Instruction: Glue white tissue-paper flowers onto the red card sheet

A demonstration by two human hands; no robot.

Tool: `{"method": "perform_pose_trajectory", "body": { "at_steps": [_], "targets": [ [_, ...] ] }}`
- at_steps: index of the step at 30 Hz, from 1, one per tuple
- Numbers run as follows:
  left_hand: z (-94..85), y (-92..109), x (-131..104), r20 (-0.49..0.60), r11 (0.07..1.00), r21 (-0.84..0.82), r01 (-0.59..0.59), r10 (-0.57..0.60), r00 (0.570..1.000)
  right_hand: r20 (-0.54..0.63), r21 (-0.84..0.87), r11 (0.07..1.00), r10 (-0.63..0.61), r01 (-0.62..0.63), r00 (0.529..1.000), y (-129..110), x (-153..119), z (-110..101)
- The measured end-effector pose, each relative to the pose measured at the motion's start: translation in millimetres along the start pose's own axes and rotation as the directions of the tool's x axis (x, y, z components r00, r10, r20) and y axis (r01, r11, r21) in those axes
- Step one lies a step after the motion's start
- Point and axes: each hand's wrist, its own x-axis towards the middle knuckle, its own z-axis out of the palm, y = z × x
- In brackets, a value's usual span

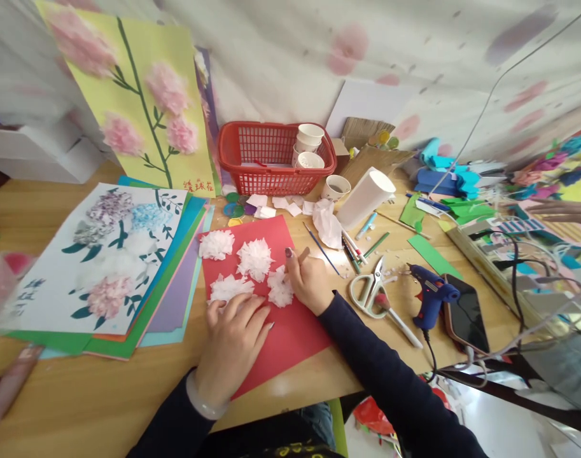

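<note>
A red sheet (pixel 290 337) lies on the wooden table, bearing several white paper flowers, one of them (pixel 255 259) near the sheet's middle. My left hand (pixel 235 340) rests on the sheet with its fingers spread, its fingertips at the lower edge of the lower left flower (pixel 229 287). My right hand (pixel 310 280) is closed in a pinch around a slim brown stick (pixel 304 255), just right of the lower right flower (pixel 279 287). The stick's lower end is hidden by the fingers.
Scissors (pixel 369 294), a blue glue gun (pixel 431 296) and a phone (pixel 466 315) lie to the right. Behind are a red basket (pixel 275 181) and a white roll (pixel 366 197). Flower artwork (pixel 123 254) covers coloured sheets at left. Another person's hand (pixel 569 212) shows at far right.
</note>
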Motion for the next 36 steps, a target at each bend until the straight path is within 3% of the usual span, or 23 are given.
{"method": "perform_pose_trajectory", "body": {
  "at_steps": [5, 13, 24, 28, 31, 33, 36],
  "targets": [
    [8.2, -1, -4, -0.076, 1.000, -0.008, 0.021, -0.022, 0.997, -0.002, -0.092, 0.994, -0.060, 0.060, 0.998, -1, 5, 8],
    [12.1, -1, -6, -0.113, 0.997, -0.064, 0.046, -0.053, 0.992, -0.195, 0.172, 0.977, 0.159, -0.126, 0.968, 2, -3, 4],
    [10.8, 1, -2, -0.087, 0.995, -0.081, 0.057, -0.064, 0.994, -0.152, 0.054, 0.998, 0.037, -0.029, 0.988, 7, -4, 10],
    [10.9, 1, -2, -0.089, 0.996, -0.073, 0.055, -0.061, 0.994, -0.149, 0.118, 0.972, 0.218, -0.202, 0.964, 11, 3, 15],
    [10.7, 1, -2, -0.089, 0.995, -0.078, 0.064, -0.070, 0.994, -0.108, 0.295, 0.878, 0.422, -0.376, 0.900, 15, 8, 16],
    [10.0, 1, -2, -0.082, 0.994, -0.088, 0.072, -0.079, 0.993, -0.156, 0.368, 0.835, 0.489, -0.409, 0.858, 16, 10, 13],
    [10.6, 1, -3, -0.072, 0.994, -0.091, 0.069, -0.075, 0.995, -0.280, 0.391, 0.844, 0.488, -0.367, 0.827, 14, 10, 7]
  ]
}}
